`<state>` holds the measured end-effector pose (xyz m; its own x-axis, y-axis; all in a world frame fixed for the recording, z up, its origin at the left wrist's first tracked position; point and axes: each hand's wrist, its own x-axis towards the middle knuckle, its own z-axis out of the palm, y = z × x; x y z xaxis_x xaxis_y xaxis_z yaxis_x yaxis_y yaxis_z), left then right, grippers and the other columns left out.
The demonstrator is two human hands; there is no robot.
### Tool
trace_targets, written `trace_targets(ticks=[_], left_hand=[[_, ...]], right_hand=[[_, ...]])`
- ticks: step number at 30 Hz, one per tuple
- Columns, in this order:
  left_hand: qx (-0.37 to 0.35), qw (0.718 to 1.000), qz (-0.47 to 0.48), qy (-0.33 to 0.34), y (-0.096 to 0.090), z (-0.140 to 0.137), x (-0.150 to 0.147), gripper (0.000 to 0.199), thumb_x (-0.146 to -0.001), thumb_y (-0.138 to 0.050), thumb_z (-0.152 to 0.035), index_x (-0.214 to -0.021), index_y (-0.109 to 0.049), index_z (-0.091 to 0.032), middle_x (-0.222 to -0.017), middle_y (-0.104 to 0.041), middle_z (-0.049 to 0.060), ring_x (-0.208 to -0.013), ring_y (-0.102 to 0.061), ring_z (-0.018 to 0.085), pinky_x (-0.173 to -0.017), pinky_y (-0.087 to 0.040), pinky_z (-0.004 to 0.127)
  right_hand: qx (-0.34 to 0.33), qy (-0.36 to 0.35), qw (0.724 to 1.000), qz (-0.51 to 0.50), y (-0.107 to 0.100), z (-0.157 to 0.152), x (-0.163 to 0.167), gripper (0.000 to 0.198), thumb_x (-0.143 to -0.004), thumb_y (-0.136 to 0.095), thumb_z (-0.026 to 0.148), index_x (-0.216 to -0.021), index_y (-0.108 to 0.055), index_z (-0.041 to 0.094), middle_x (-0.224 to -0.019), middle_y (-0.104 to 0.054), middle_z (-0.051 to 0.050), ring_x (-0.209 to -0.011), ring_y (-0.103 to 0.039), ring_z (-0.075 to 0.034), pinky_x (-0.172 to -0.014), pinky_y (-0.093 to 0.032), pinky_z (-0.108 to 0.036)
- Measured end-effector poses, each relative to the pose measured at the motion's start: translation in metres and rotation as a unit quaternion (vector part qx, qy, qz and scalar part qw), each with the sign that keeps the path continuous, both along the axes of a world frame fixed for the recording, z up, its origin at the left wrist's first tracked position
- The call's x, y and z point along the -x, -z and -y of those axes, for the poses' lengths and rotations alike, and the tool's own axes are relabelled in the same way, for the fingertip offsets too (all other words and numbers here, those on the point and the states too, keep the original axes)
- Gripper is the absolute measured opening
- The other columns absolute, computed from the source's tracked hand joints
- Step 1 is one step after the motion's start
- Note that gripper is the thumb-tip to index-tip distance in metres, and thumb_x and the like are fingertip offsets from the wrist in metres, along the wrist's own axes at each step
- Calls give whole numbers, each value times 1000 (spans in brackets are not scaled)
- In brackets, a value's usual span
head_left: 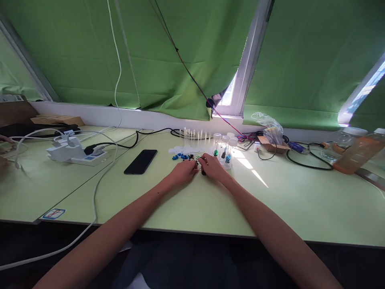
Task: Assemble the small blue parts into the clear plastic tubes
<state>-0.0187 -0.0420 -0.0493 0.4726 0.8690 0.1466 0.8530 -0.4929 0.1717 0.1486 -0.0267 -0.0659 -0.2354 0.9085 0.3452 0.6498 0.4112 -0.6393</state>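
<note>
My left hand point(184, 171) rests on the table with its fingers curled in beside a small heap of parts. My right hand point(212, 166) is close to its right, fingers bent down and pinched among the same small parts. What either hand holds is too small and hidden to name. Small blue parts point(179, 156) lie just beyond my left hand, with dark little parts between the hands. Behind them stand several open clear tubes point(197, 140). To the right, capped clear tubes point(225, 150) hold green, black and blue parts. Loose white caps point(174, 150) lie at the left.
A black phone point(140, 161) lies left of my hands. Farther left, a white power strip point(76, 154) has plugs and a white cable point(98, 188) crossing the table. Another person's hand point(4, 150) shows at the left edge. Bottles point(359, 154) and a small cardboard box point(273, 144) stand at right.
</note>
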Motion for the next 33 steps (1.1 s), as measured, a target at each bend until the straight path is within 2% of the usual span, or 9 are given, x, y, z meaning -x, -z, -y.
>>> trace_targets(ticks=[6,16,24,33], left_hand=[[-16,999,-30,-1,1,0,-1,24,-93,-39,-30,-91,-60,-17,-94,-67,13,-87,-61,27,-64,-40,34],[-69,992,-103,17,7,0,-4,31,-96,-31,-26,-95,-59,-13,-80,-66,16,-76,-64,30,-63,-38,36],[-83,987,-136,31,9,-2,-5,23,-94,-36,-18,-105,-55,-11,-78,-66,14,-71,-65,28,-61,-37,33],[-94,983,-153,37,6,3,-7,25,-92,-36,-12,-108,-55,-9,-74,-66,13,-67,-64,27,-57,-34,33]], right_hand=[[-4,-1,1000,4,1,-1,-1,24,-95,-44,38,-76,-48,23,-68,-62,-1,-66,-57,-16,-69,-42,-27],[-19,-9,1000,1,3,-3,-1,24,-95,-42,38,-77,-45,23,-65,-60,1,-63,-55,-15,-70,-41,-27],[-28,-8,1000,-2,-1,0,0,24,-95,-42,37,-76,-45,23,-64,-61,1,-62,-55,-15,-67,-39,-26],[-42,-6,999,-16,-3,1,0,21,-94,-44,37,-78,-44,23,-64,-62,2,-63,-57,-15,-66,-38,-26]])
